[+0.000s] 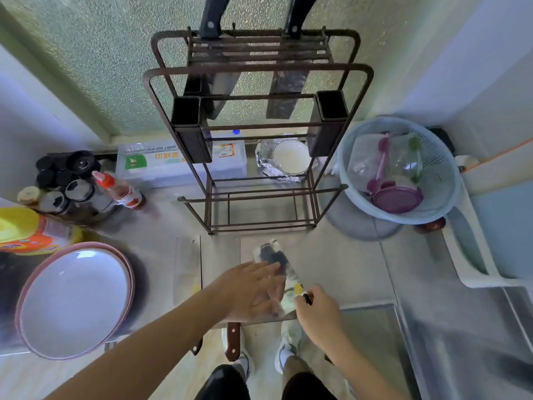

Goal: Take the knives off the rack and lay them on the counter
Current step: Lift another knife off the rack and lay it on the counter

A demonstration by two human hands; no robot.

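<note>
The dark metal rack (256, 73) stands at the back of the counter (340, 264). Two knives remain in its top slot: a left knife (212, 18) and a right knife (295, 15), black handles up, blades hanging down. In front of the rack a cleaver (272, 256) lies flat. My right hand (320, 316) grips its handle, and my left hand (251, 287) rests flat on its blade with fingers spread. To the left lie two more knives, one with a brown handle (233, 340) and one with a dark handle (197, 347); both handles overhang the front edge.
A pink basin (75, 298), a yellow detergent bottle (28, 229) and several condiment bottles (72, 186) crowd the left. Behind the rack are a plastic box (173, 164) and a foil-wrapped bowl (291, 157). A blue basket (444, 180) and a white drainer (473, 255) stand right.
</note>
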